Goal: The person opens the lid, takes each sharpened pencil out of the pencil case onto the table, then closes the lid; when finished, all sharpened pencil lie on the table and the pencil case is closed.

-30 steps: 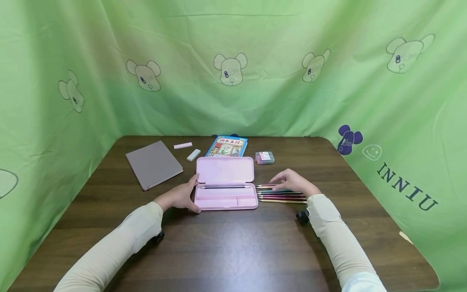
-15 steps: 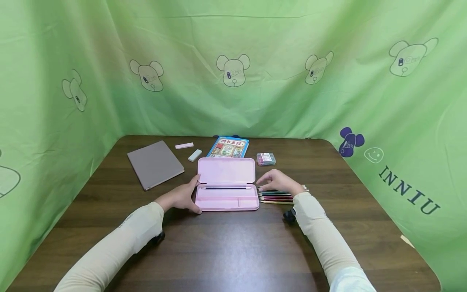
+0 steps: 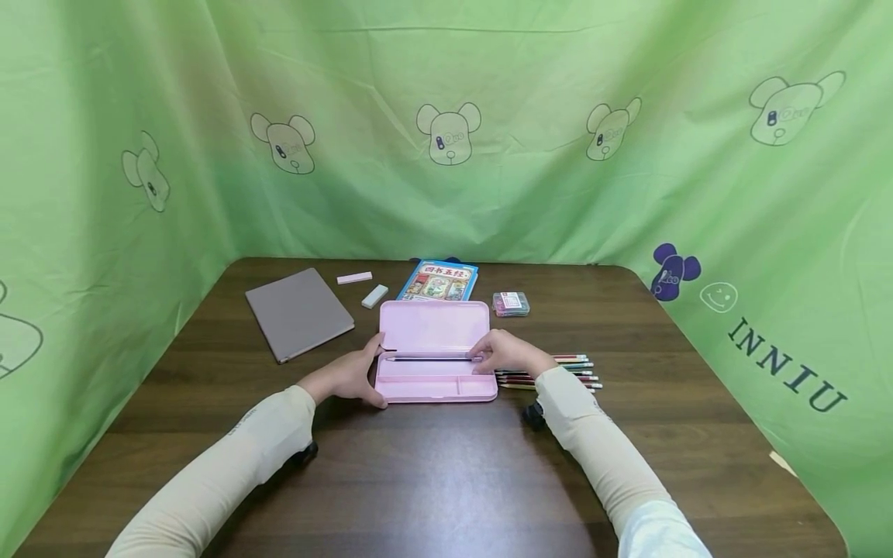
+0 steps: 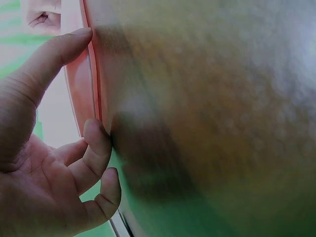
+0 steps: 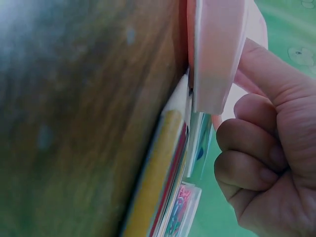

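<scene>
A pink pencil case [image 3: 418, 369] lies unfolded on the table, lid tipped back. One dark pencil [image 3: 425, 359] rests in its long rear compartment. At the case's left end my left hand [image 3: 346, 375] grips the edge, thumb at the front corner and fingers farther back. My right hand [image 3: 508, 353] reaches over the right end, fingertips at the pencil's right end; whether they pinch it is hidden. In the right wrist view, that hand's lower fingers [image 5: 247, 150] are curled. Several pencils [image 3: 575, 372] lie to the right of the case, partly under the right wrist.
A grey notebook [image 3: 300, 314] lies at left. Behind the case are a pink strip-shaped piece [image 3: 354, 277], a white eraser-like block [image 3: 374, 296] and a blue-edged book [image 3: 438, 280]. A small clear box [image 3: 511, 304] with colourful contents sits behind the right hand.
My right hand has moved left from above the loose pencils to inside the case's right end. The left hand has stayed on the case's left end.
</scene>
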### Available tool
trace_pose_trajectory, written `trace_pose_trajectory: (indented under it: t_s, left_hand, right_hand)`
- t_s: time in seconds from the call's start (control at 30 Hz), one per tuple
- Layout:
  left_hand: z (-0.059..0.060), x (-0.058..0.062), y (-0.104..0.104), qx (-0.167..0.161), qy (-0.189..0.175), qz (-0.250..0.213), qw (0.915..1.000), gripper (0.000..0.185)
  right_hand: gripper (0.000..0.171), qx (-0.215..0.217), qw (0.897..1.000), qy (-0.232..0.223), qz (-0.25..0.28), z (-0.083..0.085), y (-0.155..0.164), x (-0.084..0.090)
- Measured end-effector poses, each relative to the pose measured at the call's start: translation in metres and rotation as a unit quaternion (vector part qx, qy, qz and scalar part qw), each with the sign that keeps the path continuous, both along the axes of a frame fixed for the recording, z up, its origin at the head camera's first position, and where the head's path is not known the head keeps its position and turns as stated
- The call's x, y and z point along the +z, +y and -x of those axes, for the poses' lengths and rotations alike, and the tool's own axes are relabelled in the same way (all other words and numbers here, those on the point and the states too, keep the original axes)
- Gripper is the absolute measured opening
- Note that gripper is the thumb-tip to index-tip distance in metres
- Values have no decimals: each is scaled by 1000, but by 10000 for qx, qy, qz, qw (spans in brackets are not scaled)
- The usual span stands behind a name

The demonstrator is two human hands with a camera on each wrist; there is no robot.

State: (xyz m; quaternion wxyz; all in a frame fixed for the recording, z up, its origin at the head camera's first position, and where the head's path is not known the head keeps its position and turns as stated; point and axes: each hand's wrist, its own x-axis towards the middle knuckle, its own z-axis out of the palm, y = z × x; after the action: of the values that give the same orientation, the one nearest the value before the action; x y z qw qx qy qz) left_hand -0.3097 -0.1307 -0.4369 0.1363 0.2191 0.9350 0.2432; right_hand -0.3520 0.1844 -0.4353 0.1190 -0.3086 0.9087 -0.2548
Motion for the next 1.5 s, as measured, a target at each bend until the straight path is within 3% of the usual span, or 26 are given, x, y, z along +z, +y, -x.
trace_pose_trajectory:
  t_s: [0.37, 0.67, 0.9, 1.1, 1.5]
  left_hand:
    - [1, -1, 0, -67, 4, 8, 10000, 124]
    - [1, -3, 2, -73, -83, 4, 9999, 123]
    - [0, -1, 1, -29, -53, -8, 10000, 122]
    - [1, -1, 1, -34, -68, 53, 10000, 123]
    - [2, -1, 1, -82, -54, 51, 9999, 123]
  right_hand:
    - [4, 246, 9986, 326, -350, -2, -1, -4]
    - [4, 240, 9994, 252, 11, -5, 3, 0]
    - [9, 225, 9989, 351, 214, -6, 12, 13]
    - [7, 122, 9987, 459, 188, -9, 29, 20]
    - [4, -201, 9987, 408, 237, -20, 68, 17]
